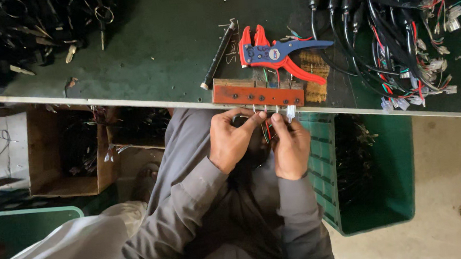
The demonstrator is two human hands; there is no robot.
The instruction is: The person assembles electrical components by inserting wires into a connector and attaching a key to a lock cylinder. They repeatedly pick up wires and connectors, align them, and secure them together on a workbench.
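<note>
Both hands pinch thin coloured wires just below the red jig block at the surface edge: left hand fingers and right hand fingers clamped on them. The small white connector could slip loose if the wires are tugged sideways.

A red-and-blue wire stripper lies on the green bench, near what seems a black rod

A wiring workshop is shown: a green-topped desk is strewn with a red and blue wire stripper and tangled cable harnesses at the far right, while bins of parts are kept beneath.
</note>
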